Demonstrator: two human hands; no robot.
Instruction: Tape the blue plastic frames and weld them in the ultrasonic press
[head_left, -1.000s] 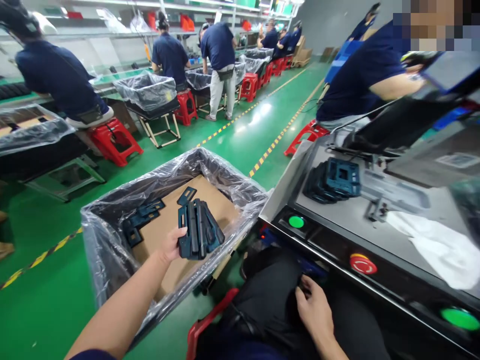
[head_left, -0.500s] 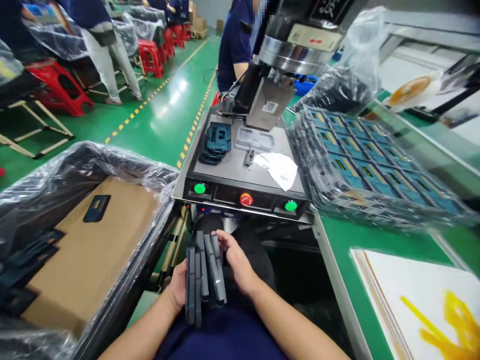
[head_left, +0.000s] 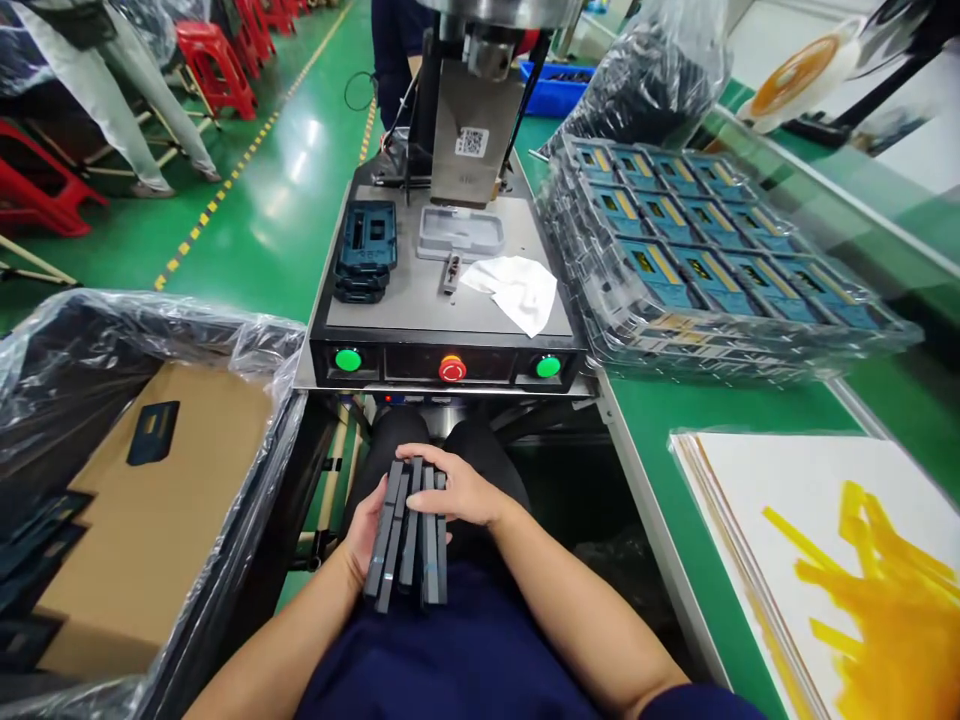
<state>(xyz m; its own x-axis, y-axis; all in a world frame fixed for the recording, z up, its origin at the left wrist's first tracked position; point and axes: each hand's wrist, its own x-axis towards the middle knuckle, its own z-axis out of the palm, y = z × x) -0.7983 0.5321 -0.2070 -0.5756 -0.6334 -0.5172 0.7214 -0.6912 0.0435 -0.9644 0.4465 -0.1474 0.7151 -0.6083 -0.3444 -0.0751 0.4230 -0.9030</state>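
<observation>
Several dark plastic housings point(head_left: 409, 540) stand on edge side by side in a bundle above my lap. My left hand point(head_left: 365, 532) is closed around the bundle's left side. From the right, my right hand point(head_left: 454, 487) grips its top and right side, with the thumb across the front edges. Ahead, on the metal plate point(head_left: 390, 318) of a press point(head_left: 476, 110), lies a small stack of similar dark housings point(head_left: 367, 245). A clear plastic fixture point(head_left: 459, 232), a small metal block point(head_left: 451, 273) and a white cloth point(head_left: 516, 290) lie beside it.
At left stands a plastic-lined bin point(head_left: 225, 540) with cardboard and several dark housings point(head_left: 153, 432). Stacked clear trays point(head_left: 720, 240) of housings stand at right. Nearer are white sheets point(head_left: 750, 475) with yellow strips point(head_left: 862, 580). Green buttons point(head_left: 348, 360) and a red button point(head_left: 452, 368) line the press front.
My right hand has moved from beside the bundle onto its top and right side. The housings are now closer together. The camera view has shifted right and down.
</observation>
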